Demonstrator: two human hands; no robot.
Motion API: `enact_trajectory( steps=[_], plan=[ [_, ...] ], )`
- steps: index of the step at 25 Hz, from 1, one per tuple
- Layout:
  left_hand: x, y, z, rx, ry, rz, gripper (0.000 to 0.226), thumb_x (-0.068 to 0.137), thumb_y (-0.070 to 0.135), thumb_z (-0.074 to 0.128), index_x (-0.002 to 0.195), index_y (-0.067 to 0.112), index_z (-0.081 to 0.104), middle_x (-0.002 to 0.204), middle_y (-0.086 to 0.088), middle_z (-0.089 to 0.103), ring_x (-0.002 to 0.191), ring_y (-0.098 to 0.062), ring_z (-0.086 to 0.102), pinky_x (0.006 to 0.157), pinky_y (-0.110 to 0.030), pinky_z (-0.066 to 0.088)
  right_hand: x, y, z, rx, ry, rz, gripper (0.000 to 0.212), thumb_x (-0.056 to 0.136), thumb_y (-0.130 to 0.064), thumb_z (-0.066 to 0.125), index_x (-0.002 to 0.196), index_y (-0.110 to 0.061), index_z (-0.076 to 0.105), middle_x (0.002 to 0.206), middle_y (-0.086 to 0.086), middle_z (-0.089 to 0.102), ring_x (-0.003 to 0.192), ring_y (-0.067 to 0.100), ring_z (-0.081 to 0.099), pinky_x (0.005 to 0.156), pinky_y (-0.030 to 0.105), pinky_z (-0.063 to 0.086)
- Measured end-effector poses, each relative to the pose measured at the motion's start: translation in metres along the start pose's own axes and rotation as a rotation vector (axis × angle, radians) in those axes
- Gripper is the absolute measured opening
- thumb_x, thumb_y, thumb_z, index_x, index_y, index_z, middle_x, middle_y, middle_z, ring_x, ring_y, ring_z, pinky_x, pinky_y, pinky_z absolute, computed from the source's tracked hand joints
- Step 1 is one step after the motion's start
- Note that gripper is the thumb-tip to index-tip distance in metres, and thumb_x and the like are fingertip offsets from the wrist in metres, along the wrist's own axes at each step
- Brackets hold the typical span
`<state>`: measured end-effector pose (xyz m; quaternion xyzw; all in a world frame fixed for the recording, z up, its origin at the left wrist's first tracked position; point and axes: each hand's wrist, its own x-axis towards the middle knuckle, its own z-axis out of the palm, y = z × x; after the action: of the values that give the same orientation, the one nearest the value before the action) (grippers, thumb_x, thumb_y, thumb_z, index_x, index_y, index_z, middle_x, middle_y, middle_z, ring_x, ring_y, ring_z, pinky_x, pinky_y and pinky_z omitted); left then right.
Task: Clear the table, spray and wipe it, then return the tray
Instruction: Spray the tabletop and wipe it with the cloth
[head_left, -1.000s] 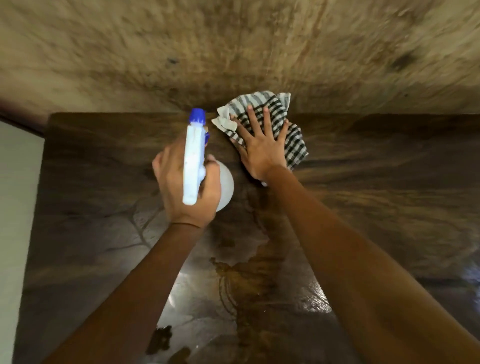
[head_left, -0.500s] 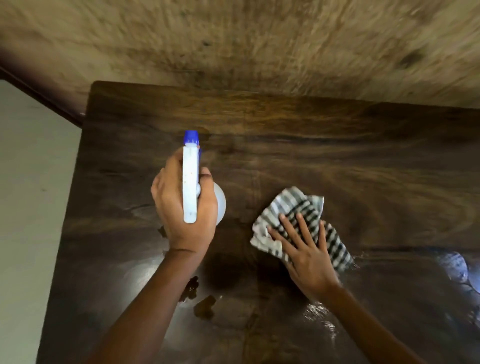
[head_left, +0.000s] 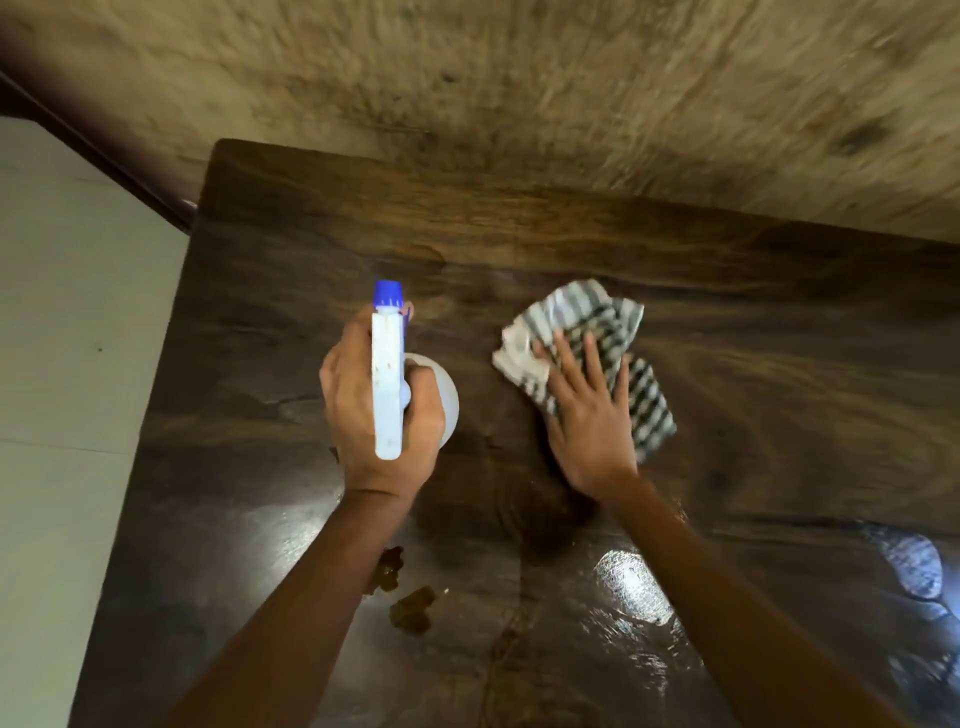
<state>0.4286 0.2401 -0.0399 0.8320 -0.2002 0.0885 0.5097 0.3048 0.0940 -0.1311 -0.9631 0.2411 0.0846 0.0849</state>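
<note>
Left hand (head_left: 382, 415): fingers wrapped round the spray bottle (head_left: 388, 374), blue nozzle beyond the knuckles.
Right hand (head_left: 587, 415): fingers flat and spread, pressing the striped cloth (head_left: 644, 400).
Cloth: under the fingertips, bunched beyond them, on the table (head_left: 779, 338).
Beyond the table: mottled tan floor (head_left: 571, 93).

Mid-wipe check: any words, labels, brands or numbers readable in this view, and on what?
No text can be read anywhere in this view.
On the spray bottle, gripped by the left hand: plain white top and blue nozzle, no label showing.
On the checked cloth, pressed flat by the right hand: pattern only, no tag or print.
On the table: wood grain and wet glare, no markings.
</note>
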Motion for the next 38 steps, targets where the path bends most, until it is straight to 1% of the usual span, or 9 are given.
enact_trajectory(
  steps=[4, 9, 14, 22, 25, 27, 31, 34, 38],
  plan=[
    [0.005, 0.002, 0.009, -0.017, 0.047, 0.053, 0.044, 0.073, 0.008, 0.044, 0.110, 0.032, 0.046, 0.096, 0.010, 0.059, 0.088, -0.019, 0.056, 0.086, -0.038, 0.051, -0.045, 0.000, 0.004, 0.037, -0.049, -0.064, 0.063, 0.089, -0.040, 0.029, 0.149, -0.033, 0.011, 0.157, -0.003, 0.012, 0.144, 0.027, 0.006, 0.109, 0.063, 0.013],
    [-0.001, -0.010, 0.008, 0.088, 0.117, 0.063, 0.051, 0.075, 0.006, 0.052, 0.107, 0.042, 0.035, 0.101, 0.001, 0.054, 0.090, -0.020, 0.054, 0.088, -0.018, 0.046, 0.109, 0.015, -0.028, 0.077, -0.007, 0.094, 0.051, 0.095, -0.043, 0.028, 0.145, -0.032, 0.028, 0.158, -0.006, 0.008, 0.145, 0.026, 0.001, 0.108, 0.064, -0.002],
    [0.003, -0.008, 0.007, -0.012, 0.052, 0.001, 0.038, 0.074, 0.015, 0.045, 0.101, 0.041, 0.044, 0.094, 0.012, 0.063, 0.090, -0.024, 0.061, 0.086, -0.034, 0.048, 0.186, 0.017, -0.038, 0.097, -0.014, 0.178, 0.050, 0.099, -0.044, 0.022, 0.147, -0.027, 0.023, 0.158, -0.008, -0.002, 0.145, 0.023, -0.008, 0.112, 0.059, -0.006],
    [0.011, 0.003, 0.003, -0.077, -0.030, -0.059, 0.042, 0.076, 0.010, 0.048, 0.117, 0.004, 0.054, 0.095, 0.004, 0.061, 0.087, -0.015, 0.061, 0.082, -0.004, 0.042, -0.058, -0.031, 0.011, 0.026, 0.004, 0.002, 0.064, 0.087, -0.034, 0.033, 0.149, -0.023, 0.020, 0.157, 0.000, 0.012, 0.145, 0.026, 0.005, 0.112, 0.054, 0.009],
    [0.003, 0.015, -0.006, -0.139, 0.003, -0.115, 0.050, 0.075, -0.003, 0.055, 0.124, 0.008, 0.051, 0.101, 0.004, 0.064, 0.102, -0.002, 0.052, 0.080, 0.004, 0.037, -0.162, -0.049, 0.029, 0.017, -0.098, -0.013, 0.067, 0.084, -0.035, 0.036, 0.149, -0.025, 0.020, 0.158, -0.001, 0.010, 0.145, 0.026, 0.008, 0.111, 0.053, 0.008],
    [-0.010, 0.018, -0.022, -0.174, 0.017, -0.158, 0.052, 0.076, -0.004, 0.057, 0.125, 0.008, 0.047, 0.112, 0.005, 0.057, 0.106, 0.006, 0.050, 0.083, 0.003, 0.038, -0.164, -0.046, 0.031, 0.003, -0.108, -0.041, 0.064, 0.086, -0.036, 0.035, 0.148, -0.025, 0.023, 0.157, -0.001, 0.015, 0.144, 0.026, 0.009, 0.109, 0.056, 0.011],
    [-0.050, 0.015, -0.064, -0.210, -0.038, -0.051, 0.052, 0.074, -0.008, 0.055, 0.114, 0.026, 0.056, 0.087, 0.016, 0.065, 0.086, 0.029, 0.049, 0.075, 0.003, 0.039, -0.068, -0.036, 0.012, 0.029, -0.055, 0.156, 0.054, 0.095, -0.037, 0.027, 0.146, -0.019, 0.028, 0.158, -0.001, 0.011, 0.145, 0.026, 0.003, 0.112, 0.061, 0.005],
    [-0.090, 0.020, -0.099, -0.182, -0.085, -0.094, 0.055, 0.071, -0.014, 0.053, 0.107, 0.027, 0.055, 0.088, 0.021, 0.058, 0.083, 0.023, 0.053, 0.075, 0.000, 0.041, -0.046, -0.038, 0.011, 0.095, -0.086, 0.273, 0.054, 0.100, -0.039, 0.025, 0.149, -0.021, 0.014, 0.158, -0.005, -0.006, 0.144, 0.023, -0.011, 0.111, 0.054, -0.008],
    [-0.128, 0.020, -0.142, -0.117, -0.147, -0.183, 0.045, 0.069, -0.010, 0.052, 0.100, 0.022, 0.057, 0.088, 0.020, 0.058, 0.081, 0.017, 0.057, 0.076, -0.006, 0.046, -0.146, -0.072, 0.036, 0.057, -0.017, 0.138, 0.058, 0.095, -0.036, 0.025, 0.149, -0.019, 0.014, 0.158, 0.000, 0.006, 0.145, 0.025, -0.002, 0.114, 0.056, 0.006]
  ],
)
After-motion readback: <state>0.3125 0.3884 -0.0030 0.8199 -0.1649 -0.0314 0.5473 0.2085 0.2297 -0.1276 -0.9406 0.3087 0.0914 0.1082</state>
